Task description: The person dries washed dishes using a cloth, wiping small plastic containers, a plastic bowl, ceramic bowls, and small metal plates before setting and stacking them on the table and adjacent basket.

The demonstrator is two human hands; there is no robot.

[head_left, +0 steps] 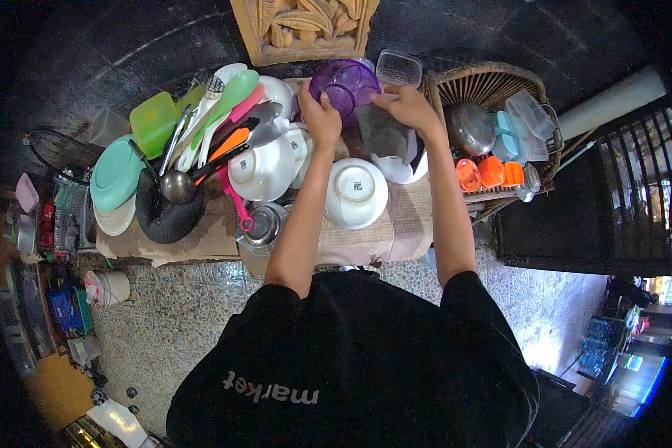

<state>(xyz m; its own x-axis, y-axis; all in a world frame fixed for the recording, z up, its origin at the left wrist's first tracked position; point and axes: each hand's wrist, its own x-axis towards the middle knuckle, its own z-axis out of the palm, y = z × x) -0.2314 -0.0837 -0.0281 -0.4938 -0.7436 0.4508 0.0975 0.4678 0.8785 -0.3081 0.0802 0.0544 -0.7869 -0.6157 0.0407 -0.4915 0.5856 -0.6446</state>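
A see-through purple plastic bowl (357, 73) is at the far side of the cardboard-covered surface. My left hand (321, 118) grips its near left edge with fingers closed. At the bowl's right edge, my right hand (409, 110) pinches the rim. Below the right hand lies a dark grey cloth-like piece (387, 133), partly over a white bowl (403, 173). Nearer to me, between my forearms, an upside-down white bowl (356, 193) rests on the cardboard (409, 216). More upturned white bowls (261, 170) lie left of my left forearm.
Spatulas and ladles (179, 187) pile up at left beside a green plate (118, 173) and a black ring-shaped object (170, 216). A metal pot (264, 225) stands at the front. Right, a woven basket (493, 73) holds orange and blue containers. A clear container (399, 69) sits behind.
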